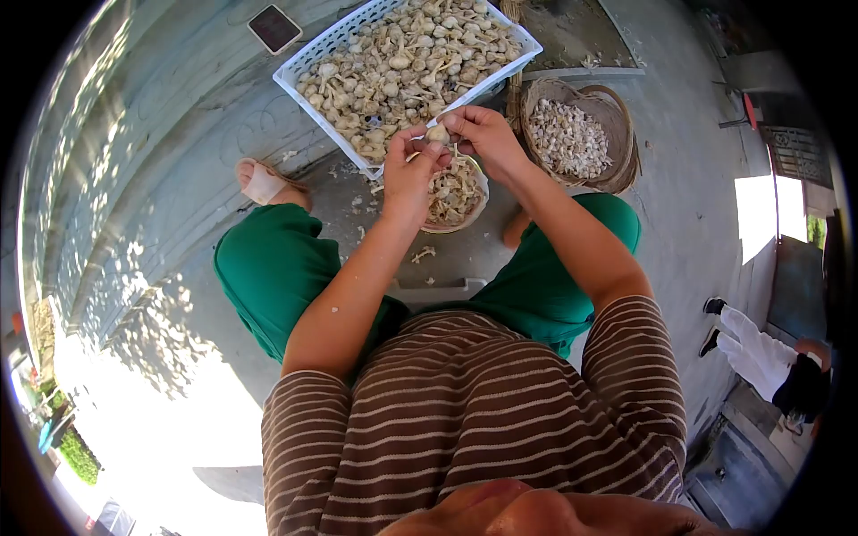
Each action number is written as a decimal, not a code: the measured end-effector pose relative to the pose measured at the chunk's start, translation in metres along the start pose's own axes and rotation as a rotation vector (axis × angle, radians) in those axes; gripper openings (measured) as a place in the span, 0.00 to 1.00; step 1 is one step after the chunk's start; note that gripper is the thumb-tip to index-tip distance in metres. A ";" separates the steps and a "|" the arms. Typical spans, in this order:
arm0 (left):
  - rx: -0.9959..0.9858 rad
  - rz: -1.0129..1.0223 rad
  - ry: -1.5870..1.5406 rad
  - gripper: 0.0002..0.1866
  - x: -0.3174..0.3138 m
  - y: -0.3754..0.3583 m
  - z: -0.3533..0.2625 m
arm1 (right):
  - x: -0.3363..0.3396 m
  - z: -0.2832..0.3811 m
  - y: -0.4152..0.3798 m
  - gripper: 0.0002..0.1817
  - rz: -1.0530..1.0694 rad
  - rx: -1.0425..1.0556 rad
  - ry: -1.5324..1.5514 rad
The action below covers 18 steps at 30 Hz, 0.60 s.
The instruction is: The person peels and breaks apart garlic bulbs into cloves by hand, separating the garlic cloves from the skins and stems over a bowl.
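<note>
My left hand [412, 169] and my right hand [486, 136] meet in front of me with a garlic bulb [437, 134] between their fingertips. Both hands are closed in a pinch on the bulb, and fingers cover part of it. Just beneath them stands a small round basket [480, 207] of garlic skins and stalks. Beyond my hands, a white plastic crate [313, 109] holds a heap of whole garlic bulbs [402, 61]. To the right, a wicker basket [623, 134] contains loose pale garlic cloves [569, 138].
Scraps of skin [424, 255] lie on the grey floor between my knees. A dark rectangular device [274, 29] rests left of the crate. At far right is another person in white trousers [755, 351]. Bright sunlight falls on the floor at lower left.
</note>
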<state>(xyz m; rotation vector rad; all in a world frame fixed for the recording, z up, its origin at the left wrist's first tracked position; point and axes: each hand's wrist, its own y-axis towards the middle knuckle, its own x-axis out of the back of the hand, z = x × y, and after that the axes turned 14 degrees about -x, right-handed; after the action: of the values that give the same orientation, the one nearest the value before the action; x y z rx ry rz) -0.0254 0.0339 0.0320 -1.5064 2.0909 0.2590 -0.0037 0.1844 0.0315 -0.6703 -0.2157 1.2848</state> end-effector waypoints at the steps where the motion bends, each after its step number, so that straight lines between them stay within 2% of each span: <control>1: -0.043 0.017 0.029 0.14 0.001 -0.002 0.000 | -0.002 0.001 -0.009 0.10 0.024 0.012 0.020; 3: -0.078 0.023 0.071 0.14 0.003 -0.006 0.001 | -0.003 -0.003 -0.023 0.11 0.039 0.007 0.039; 5: -0.093 0.057 0.086 0.14 0.005 -0.006 0.002 | -0.001 -0.011 -0.028 0.11 0.125 0.121 0.059; 7: -0.113 0.057 0.096 0.14 0.006 -0.008 0.005 | 0.000 -0.016 -0.029 0.09 0.127 0.134 0.077; 10: -0.150 0.111 0.222 0.13 0.009 -0.012 0.001 | -0.004 -0.023 -0.033 0.07 0.074 0.134 0.129; 12: -0.145 0.124 0.271 0.11 0.006 -0.012 -0.002 | -0.001 -0.019 -0.036 0.05 0.048 0.213 0.053; 18: -0.143 0.185 0.267 0.10 -0.002 -0.015 -0.001 | 0.006 -0.020 -0.038 0.05 -0.035 0.293 -0.022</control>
<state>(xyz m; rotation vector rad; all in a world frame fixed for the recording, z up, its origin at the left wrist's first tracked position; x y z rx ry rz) -0.0114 0.0295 0.0364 -1.4979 2.4759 0.2943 0.0386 0.1780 0.0359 -0.4011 -0.0543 1.2592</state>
